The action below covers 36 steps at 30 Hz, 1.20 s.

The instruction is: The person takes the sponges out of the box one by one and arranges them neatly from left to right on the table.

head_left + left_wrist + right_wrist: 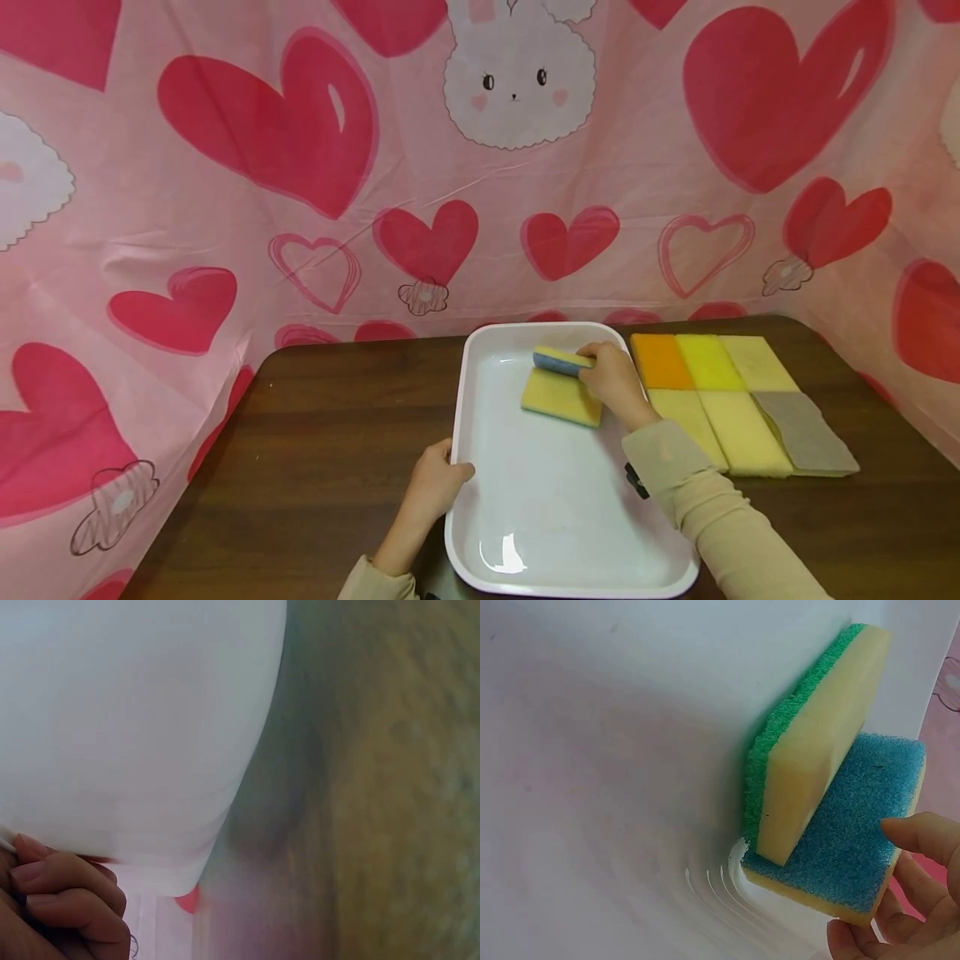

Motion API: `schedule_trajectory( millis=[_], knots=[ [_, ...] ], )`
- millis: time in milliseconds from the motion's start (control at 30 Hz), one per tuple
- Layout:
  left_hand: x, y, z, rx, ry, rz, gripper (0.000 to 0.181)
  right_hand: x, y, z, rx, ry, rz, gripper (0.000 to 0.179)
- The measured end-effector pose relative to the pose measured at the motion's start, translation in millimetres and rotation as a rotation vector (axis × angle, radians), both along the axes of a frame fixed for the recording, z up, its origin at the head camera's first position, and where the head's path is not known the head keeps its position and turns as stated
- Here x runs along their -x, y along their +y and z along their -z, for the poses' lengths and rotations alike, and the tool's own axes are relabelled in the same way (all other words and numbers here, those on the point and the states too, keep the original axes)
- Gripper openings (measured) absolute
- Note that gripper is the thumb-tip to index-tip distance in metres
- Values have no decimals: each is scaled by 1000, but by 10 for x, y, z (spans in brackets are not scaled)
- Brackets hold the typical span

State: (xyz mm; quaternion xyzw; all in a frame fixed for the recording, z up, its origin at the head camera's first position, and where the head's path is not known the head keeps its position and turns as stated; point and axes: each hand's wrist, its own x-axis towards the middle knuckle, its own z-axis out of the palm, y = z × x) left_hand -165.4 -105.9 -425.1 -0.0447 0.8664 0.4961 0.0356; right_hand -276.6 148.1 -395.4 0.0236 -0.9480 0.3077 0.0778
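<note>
A deep white tray (540,500) lies on the table. My left hand (442,477) grips its left rim, the thumb over the edge. Curled fingers (82,896) of that hand show beside the tray's wall in the left wrist view. At the tray's far right, my right hand (611,377) pinches a scouring sponge (840,832) with a blue scrub side and a yellow side. A second sponge (562,397), yellow with a green scrub layer (799,712), leans against the blue face in the right wrist view. Part of the held sponge is hidden behind it.
To the tray's right, flat sponges and pads lie in a block: an orange one (664,362), a bright yellow one (711,362), several pale yellow ones and a grey pad (802,432). A pink heart-printed cloth (495,183) hangs behind the dark wooden table (330,433).
</note>
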Motion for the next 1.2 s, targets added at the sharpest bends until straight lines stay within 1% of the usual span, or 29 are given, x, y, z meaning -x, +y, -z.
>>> schedule_trajectory(
  millis=[400, 667, 800, 1000, 1133, 1200],
  knots=[
    [-13, 1, -1, -2, 7, -6, 40, -35, -7, -23, 20, 0, -6, 31],
    [-12, -6, 1, -8, 11, 1, 40, -66, -7, -70, -3, -22, 8, 33],
    [-14, -9, 0, -6, 12, 3, 40, -78, -1, -77, -1, -10, 8, 32],
    [-14, -17, 19, -14, 19, 2, 40, -101, -1, -126, 32, 7, 8, 32],
    [-7, -25, 46, -5, 26, 6, 41, -121, 3, -160, 75, -7, 8, 32],
    [-4, -25, 41, -8, 18, 8, 41, -137, 8, -183, 91, -10, 6, 32]
  ],
)
